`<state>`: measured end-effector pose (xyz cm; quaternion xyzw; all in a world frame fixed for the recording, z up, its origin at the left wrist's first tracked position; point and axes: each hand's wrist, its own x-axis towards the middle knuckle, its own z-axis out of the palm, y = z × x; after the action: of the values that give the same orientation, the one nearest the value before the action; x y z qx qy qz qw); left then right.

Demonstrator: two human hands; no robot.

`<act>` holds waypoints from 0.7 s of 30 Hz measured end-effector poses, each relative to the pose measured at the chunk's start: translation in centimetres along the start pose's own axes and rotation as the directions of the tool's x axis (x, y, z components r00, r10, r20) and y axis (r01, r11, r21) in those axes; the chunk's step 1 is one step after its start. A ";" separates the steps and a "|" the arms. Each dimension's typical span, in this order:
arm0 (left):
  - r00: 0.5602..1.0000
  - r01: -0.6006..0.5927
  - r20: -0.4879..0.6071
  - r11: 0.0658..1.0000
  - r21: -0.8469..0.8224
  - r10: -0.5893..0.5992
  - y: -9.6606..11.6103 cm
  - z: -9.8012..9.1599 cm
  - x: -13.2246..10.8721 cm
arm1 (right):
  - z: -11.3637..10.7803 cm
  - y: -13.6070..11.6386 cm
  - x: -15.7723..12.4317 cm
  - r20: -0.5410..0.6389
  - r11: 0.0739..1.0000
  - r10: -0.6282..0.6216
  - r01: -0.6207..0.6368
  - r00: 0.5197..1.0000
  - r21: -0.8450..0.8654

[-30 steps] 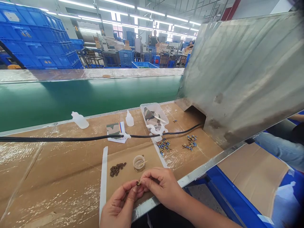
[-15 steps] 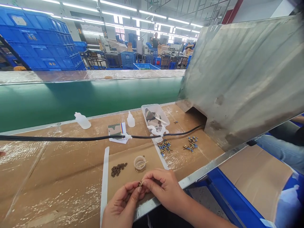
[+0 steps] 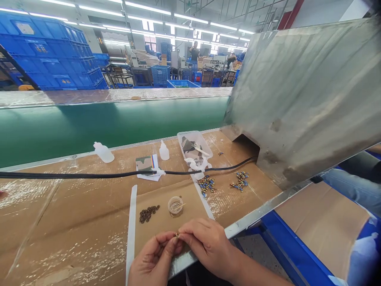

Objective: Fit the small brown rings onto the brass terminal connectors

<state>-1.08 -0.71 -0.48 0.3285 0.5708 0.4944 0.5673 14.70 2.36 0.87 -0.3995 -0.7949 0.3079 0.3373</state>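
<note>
My left hand [image 3: 157, 256] and my right hand [image 3: 206, 242] meet at the table's front edge, fingertips pinched together. Between them shows a small brass-coloured metal part [image 3: 176, 234], mostly covered by the fingers, so its kind is unclear. Just beyond the hands, on a brown paper sheet [image 3: 166, 190], stands a small clear round cup [image 3: 175, 205] with a thin stick in it. A pile of small dark brown rings [image 3: 149, 213] lies left of the cup. Two heaps of small brass-and-blue parts, one nearer [image 3: 206, 184] and one farther right [image 3: 240, 181], lie on the cardboard.
A black cable [image 3: 89, 174] crosses the table. Behind it stand two white squeeze bottles [image 3: 103, 152] [image 3: 164, 151] and a clear plastic tub [image 3: 195, 147] with camouflage pieces. A large metal panel [image 3: 303, 95] rises at the right. A green conveyor belt [image 3: 119, 123] runs behind.
My right hand has shifted slightly down and its fingers have closed further over the small part. The left hand stays nearly in place.
</note>
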 end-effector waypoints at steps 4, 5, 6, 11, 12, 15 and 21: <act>0.999 0.026 -0.035 0.999 -0.035 -0.027 0.0 0.2 -0.1 | 0.3 0.2 -0.1 -0.003 1.000 0.013 -0.013 1.000 0.002; 0.998 0.038 -0.042 0.998 -0.050 -0.040 0.1 0.2 -0.1 | 0.3 0.2 0.0 -0.004 1.000 0.026 -0.026 1.000 0.014; 0.997 0.050 -0.052 0.996 -0.072 -0.054 0.2 0.3 -0.1 | 0.3 0.1 0.1 -0.009 0.999 0.039 -0.039 0.999 0.026; 0.987 0.121 -0.071 0.959 -0.256 -0.144 1.3 0.3 -0.1 | -0.1 -0.3 0.5 -0.090 0.983 0.134 -0.121 0.987 0.141; 0.985 0.133 -0.070 0.948 -0.287 -0.160 1.5 0.3 -0.1 | -0.1 -0.3 0.6 -0.107 0.974 0.163 -0.143 0.981 0.176; 0.981 0.160 -0.049 0.922 -0.354 -0.189 2.0 -0.1 -0.1 | -0.2 0.0 0.7 -0.133 0.950 0.233 -0.196 0.963 0.243; 0.980 0.179 -0.007 0.896 -0.407 -0.199 1.9 -0.8 -0.1 | -0.7 0.8 1.0 -0.190 0.954 0.245 -0.201 0.951 0.223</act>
<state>-2.16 -0.45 1.20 0.1351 0.4987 0.5522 0.6543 15.14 3.77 0.95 -0.4819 -0.6680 0.3778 0.4227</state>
